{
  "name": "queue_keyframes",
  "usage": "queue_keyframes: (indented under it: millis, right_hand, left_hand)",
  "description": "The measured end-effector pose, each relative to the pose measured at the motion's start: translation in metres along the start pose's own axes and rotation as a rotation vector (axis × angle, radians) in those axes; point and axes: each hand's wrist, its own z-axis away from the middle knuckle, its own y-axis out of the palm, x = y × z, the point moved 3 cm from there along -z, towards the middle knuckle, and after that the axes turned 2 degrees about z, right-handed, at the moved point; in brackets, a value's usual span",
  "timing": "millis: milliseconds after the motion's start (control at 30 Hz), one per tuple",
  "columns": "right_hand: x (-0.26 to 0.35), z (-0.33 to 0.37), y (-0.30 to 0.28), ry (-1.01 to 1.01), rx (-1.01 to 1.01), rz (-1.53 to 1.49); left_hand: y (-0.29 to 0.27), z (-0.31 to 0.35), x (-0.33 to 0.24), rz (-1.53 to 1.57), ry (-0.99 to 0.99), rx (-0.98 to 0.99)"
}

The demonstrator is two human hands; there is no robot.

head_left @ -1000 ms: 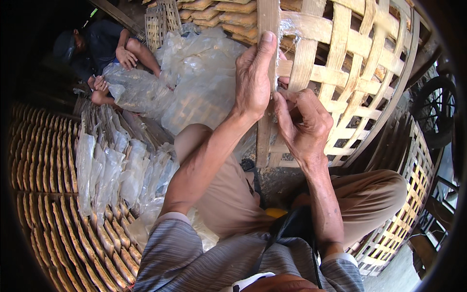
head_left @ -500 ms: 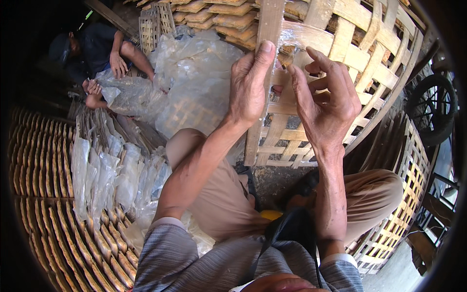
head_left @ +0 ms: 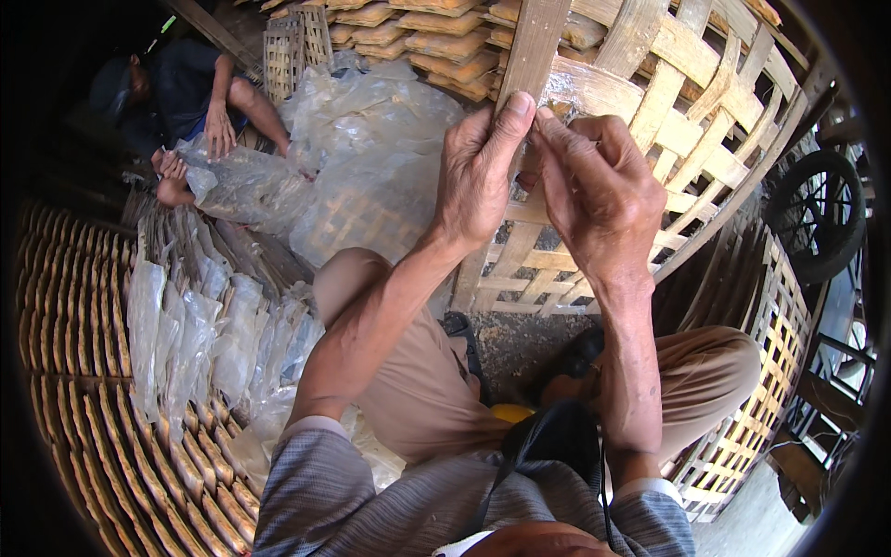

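A woven bamboo tray (head_left: pixel 664 102) with a wooden edge slat (head_left: pixel 536 46) stands tilted in front of me. My left hand (head_left: pixel 478 181) grips that slat, its thumb pressed on the front and its fingers behind. Close beside the thumb, my right hand (head_left: pixel 603 186) is pinched at the inner side of the slat. What its fingertips hold, if anything, is too small to make out. A shiny, clear patch lies on the weave just above the fingertips.
Another person (head_left: pixel 186 102) sits at the far left, handling clear plastic sheets (head_left: pixel 362 139). Rows of flat tan slabs (head_left: pixel 139 446) line the left, with more stacked slabs (head_left: pixel 445 46) at the back. On the right are further woven trays (head_left: pixel 761 371) and a black wheel (head_left: pixel 817 213).
My right hand has moved left, and its spread fingers have closed into a pinch next to my left thumb. The tray has tilted slightly. The other person's hands have shifted little.
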Motion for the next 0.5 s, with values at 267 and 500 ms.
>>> queue_keyframes:
  millis: [267, 500]
  right_hand:
    - [0.001, 0.004, 0.006, 0.046, -0.043, -0.266]
    - [-0.055, -0.004, -0.080, 0.093, -0.356, 0.395]
  left_hand:
    - [-0.013, 0.000, 0.000, 0.038, -0.043, -0.011]
    - [-0.028, 0.000, 0.012, 0.061, -0.052, -0.029]
